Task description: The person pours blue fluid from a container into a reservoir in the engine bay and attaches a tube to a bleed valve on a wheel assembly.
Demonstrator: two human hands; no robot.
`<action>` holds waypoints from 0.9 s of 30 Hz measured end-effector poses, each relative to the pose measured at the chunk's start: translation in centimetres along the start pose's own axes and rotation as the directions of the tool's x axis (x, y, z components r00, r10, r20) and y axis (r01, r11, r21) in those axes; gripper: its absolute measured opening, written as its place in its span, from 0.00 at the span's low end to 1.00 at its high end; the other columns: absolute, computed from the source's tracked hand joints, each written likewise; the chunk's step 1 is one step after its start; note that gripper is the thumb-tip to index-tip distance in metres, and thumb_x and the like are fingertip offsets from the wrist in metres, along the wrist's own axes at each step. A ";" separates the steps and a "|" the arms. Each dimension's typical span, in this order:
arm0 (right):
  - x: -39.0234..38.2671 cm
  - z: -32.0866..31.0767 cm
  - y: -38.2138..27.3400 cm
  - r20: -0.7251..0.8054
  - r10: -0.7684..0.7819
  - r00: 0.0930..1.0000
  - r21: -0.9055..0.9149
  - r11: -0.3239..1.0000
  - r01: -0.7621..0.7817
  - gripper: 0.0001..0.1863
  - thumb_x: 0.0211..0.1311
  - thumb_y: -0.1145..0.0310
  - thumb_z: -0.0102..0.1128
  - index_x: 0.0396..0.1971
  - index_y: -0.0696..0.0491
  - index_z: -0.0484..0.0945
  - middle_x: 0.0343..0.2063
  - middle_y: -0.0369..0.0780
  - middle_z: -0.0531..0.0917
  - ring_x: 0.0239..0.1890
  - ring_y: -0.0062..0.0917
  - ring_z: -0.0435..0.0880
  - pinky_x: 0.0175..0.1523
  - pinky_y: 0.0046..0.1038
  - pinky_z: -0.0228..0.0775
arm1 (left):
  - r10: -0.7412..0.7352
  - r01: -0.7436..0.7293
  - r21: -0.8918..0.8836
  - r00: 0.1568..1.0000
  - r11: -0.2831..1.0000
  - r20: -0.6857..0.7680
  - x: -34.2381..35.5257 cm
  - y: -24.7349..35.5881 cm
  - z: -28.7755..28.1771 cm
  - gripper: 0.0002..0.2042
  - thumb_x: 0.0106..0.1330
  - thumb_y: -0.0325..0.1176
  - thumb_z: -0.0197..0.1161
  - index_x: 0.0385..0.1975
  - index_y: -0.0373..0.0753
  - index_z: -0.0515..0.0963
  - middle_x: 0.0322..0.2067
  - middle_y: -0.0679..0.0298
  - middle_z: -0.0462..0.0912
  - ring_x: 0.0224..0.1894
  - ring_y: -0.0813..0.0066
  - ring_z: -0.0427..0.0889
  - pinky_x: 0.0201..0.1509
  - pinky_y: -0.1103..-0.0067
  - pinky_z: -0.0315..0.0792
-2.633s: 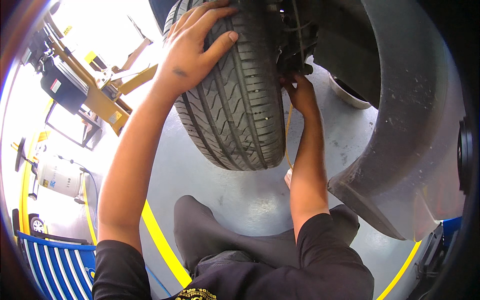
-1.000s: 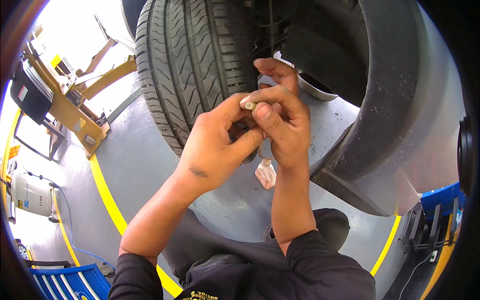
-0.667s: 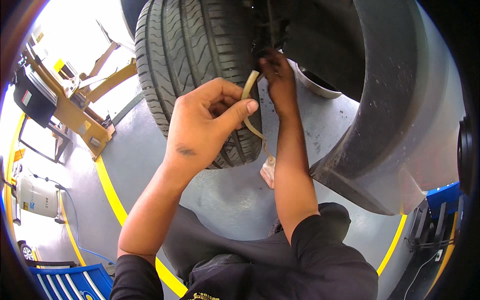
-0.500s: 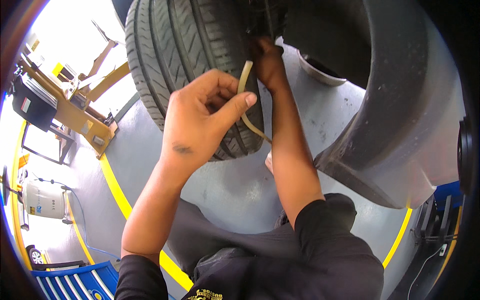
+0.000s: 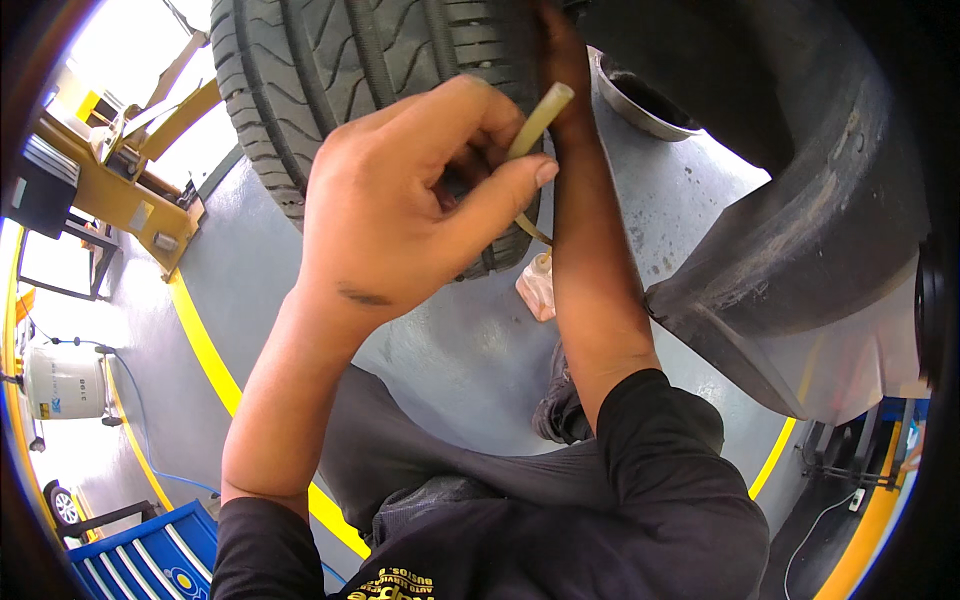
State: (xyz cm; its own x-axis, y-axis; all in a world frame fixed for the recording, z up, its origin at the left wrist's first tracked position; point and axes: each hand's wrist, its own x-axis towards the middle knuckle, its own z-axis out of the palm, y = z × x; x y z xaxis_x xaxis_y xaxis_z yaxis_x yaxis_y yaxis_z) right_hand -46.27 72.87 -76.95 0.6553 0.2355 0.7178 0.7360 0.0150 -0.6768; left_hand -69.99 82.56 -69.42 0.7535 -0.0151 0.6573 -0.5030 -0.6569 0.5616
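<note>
My left hand pinches a thin yellowish rubber hose between thumb and fingers, its cut end pointing up and to the right. The hose's lower part curves down toward a small translucent bottle with pinkish contents on the floor, partly behind my right forearm. In front of me is the black treaded tyre; my left hand is before its tread. My right hand reaches up into the dark gap between the tyre's inner side and the wheel arch, and its fingers are hidden there.
At right hangs a dark plastic wheel-arch liner and bumper edge. A round metal pan lies beyond my right forearm. A yellow lift arm stands at left, above a white tank and a blue tool cabinet.
The tyre appears closer and higher in view. The hose end now tilts to the right, and more of the bottle shows beside my right forearm, which still reaches behind the tyre.
</note>
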 end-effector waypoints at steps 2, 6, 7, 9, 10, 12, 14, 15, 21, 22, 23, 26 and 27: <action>0.0 0.3 -1.2 -0.023 -0.007 1.000 -0.108 0.994 0.004 0.17 0.74 0.71 0.50 0.57 0.57 0.77 0.38 0.36 0.86 0.38 0.22 0.82 0.45 0.28 0.76 | 0.010 -0.010 -0.006 1.000 1.000 0.018 -0.1 -0.3 -0.3 0.10 0.61 0.30 0.76 0.35 0.34 0.81 0.24 0.67 0.83 0.24 0.89 0.80 0.27 0.88 0.69; 0.7 0.7 0.7 -0.098 0.070 0.993 0.067 0.996 -0.063 0.15 0.75 0.61 0.53 0.50 0.55 0.80 0.37 0.46 0.86 0.40 0.38 0.85 0.47 0.35 0.75 | 0.039 -0.040 0.063 0.999 0.997 0.011 0.2 0.3 -0.3 0.10 0.60 0.29 0.76 0.34 0.33 0.81 0.24 0.66 0.83 0.24 0.88 0.80 0.27 0.88 0.70; 1.0 0.8 0.7 -0.125 0.043 0.991 0.038 0.999 -0.039 0.16 0.74 0.59 0.55 0.48 0.55 0.81 0.37 0.48 0.86 0.40 0.42 0.85 0.47 0.37 0.74 | 0.025 -0.026 0.041 1.000 0.999 0.018 0.1 0.2 -0.3 0.10 0.60 0.28 0.75 0.34 0.33 0.81 0.25 0.66 0.84 0.24 0.87 0.80 0.27 0.88 0.70; 1.2 0.7 1.0 -0.137 0.031 0.990 0.044 0.999 -0.026 0.16 0.74 0.58 0.56 0.45 0.56 0.83 0.37 0.51 0.87 0.41 0.47 0.86 0.48 0.39 0.74 | 0.014 -0.015 0.021 0.999 1.000 0.034 0.1 0.2 -0.2 0.10 0.60 0.27 0.75 0.34 0.32 0.81 0.25 0.65 0.84 0.24 0.86 0.80 0.28 0.87 0.72; 1.3 0.5 1.2 -0.130 0.035 0.991 0.062 0.998 -0.027 0.16 0.74 0.58 0.56 0.44 0.56 0.83 0.37 0.51 0.87 0.42 0.47 0.86 0.48 0.39 0.74 | 0.020 -0.021 0.021 0.999 1.000 0.039 0.2 0.3 -0.2 0.10 0.60 0.27 0.75 0.34 0.32 0.81 0.25 0.65 0.84 0.24 0.86 0.80 0.28 0.87 0.72; 1.2 0.7 0.9 -0.138 -0.003 0.990 0.025 1.000 0.007 0.16 0.74 0.58 0.56 0.43 0.56 0.84 0.38 0.51 0.87 0.43 0.46 0.86 0.49 0.39 0.75 | 0.020 -0.020 0.012 0.999 1.000 0.028 0.0 0.3 -0.2 0.10 0.59 0.27 0.75 0.35 0.32 0.81 0.25 0.66 0.84 0.24 0.87 0.80 0.28 0.87 0.72; 1.1 0.9 0.7 -0.152 -0.046 0.987 -0.033 0.999 0.042 0.16 0.73 0.59 0.56 0.43 0.55 0.84 0.39 0.51 0.87 0.44 0.45 0.86 0.50 0.38 0.75 | 0.001 -0.002 0.017 1.000 1.000 0.029 0.0 0.5 -0.3 0.10 0.60 0.28 0.75 0.35 0.32 0.81 0.25 0.66 0.84 0.24 0.87 0.80 0.28 0.88 0.71; 1.0 0.8 0.5 -0.151 -0.064 0.986 -0.050 0.997 0.057 0.15 0.73 0.59 0.57 0.46 0.55 0.84 0.40 0.51 0.87 0.46 0.45 0.86 0.52 0.39 0.74 | -0.018 0.017 0.020 0.999 1.000 0.028 -0.1 0.7 -0.3 0.10 0.60 0.29 0.75 0.35 0.33 0.81 0.25 0.66 0.84 0.24 0.87 0.80 0.28 0.88 0.71; 1.1 0.3 1.1 -0.025 -0.050 0.998 -0.157 0.986 0.046 0.17 0.75 0.67 0.50 0.57 0.55 0.79 0.45 0.46 0.86 0.48 0.28 0.83 0.56 0.31 0.73 | -0.151 0.153 -0.047 0.988 0.987 0.041 -0.1 1.6 0.0 0.10 0.63 0.32 0.74 0.36 0.34 0.81 0.26 0.66 0.84 0.28 0.87 0.81 0.33 0.87 0.71; 1.0 0.6 -0.6 -0.042 0.016 0.999 -0.256 0.966 -0.027 0.17 0.72 0.69 0.51 0.55 0.59 0.80 0.52 0.49 0.85 0.54 0.35 0.84 0.60 0.32 0.71 | -0.213 0.217 -0.103 0.976 0.971 0.049 -0.2 1.8 -0.4 0.10 0.64 0.32 0.74 0.37 0.34 0.81 0.26 0.67 0.85 0.29 0.87 0.81 0.35 0.87 0.71; 0.6 0.5 -0.9 -0.045 0.004 0.999 -0.255 0.967 -0.016 0.17 0.72 0.69 0.51 0.55 0.59 0.80 0.52 0.49 0.85 0.54 0.35 0.84 0.60 0.32 0.71 | -0.242 0.247 -0.064 0.967 0.967 0.082 -0.4 2.2 -0.7 0.10 0.64 0.33 0.74 0.37 0.34 0.81 0.27 0.67 0.85 0.31 0.85 0.82 0.38 0.85 0.73; -0.3 0.2 -0.6 -0.091 -0.112 0.990 -0.144 0.985 0.098 0.17 0.71 0.61 0.59 0.54 0.53 0.82 0.44 0.52 0.86 0.49 0.47 0.86 0.56 0.40 0.73 | -0.202 0.208 -0.034 0.972 0.978 0.116 -0.7 2.5 -1.1 0.11 0.65 0.35 0.74 0.36 0.34 0.81 0.28 0.66 0.86 0.31 0.83 0.83 0.39 0.84 0.74; -0.2 0.0 0.1 -0.041 -0.092 0.995 -0.184 0.979 0.083 0.18 0.70 0.61 0.59 0.55 0.53 0.81 0.45 0.52 0.86 0.50 0.47 0.85 0.57 0.40 0.73 | -0.232 0.237 -0.040 0.966 0.971 0.116 -0.6 2.8 -1.1 0.11 0.65 0.36 0.73 0.36 0.35 0.82 0.27 0.65 0.86 0.31 0.82 0.84 0.39 0.83 0.75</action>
State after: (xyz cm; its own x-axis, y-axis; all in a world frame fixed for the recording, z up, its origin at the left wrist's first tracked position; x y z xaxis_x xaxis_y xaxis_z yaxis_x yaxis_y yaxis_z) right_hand -46.31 72.80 -77.19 0.5911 0.1931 0.7831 0.8066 -0.1449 -0.5731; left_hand -72.30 81.57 -67.65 0.8933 0.0503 0.4467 -0.3262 -0.6112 0.7211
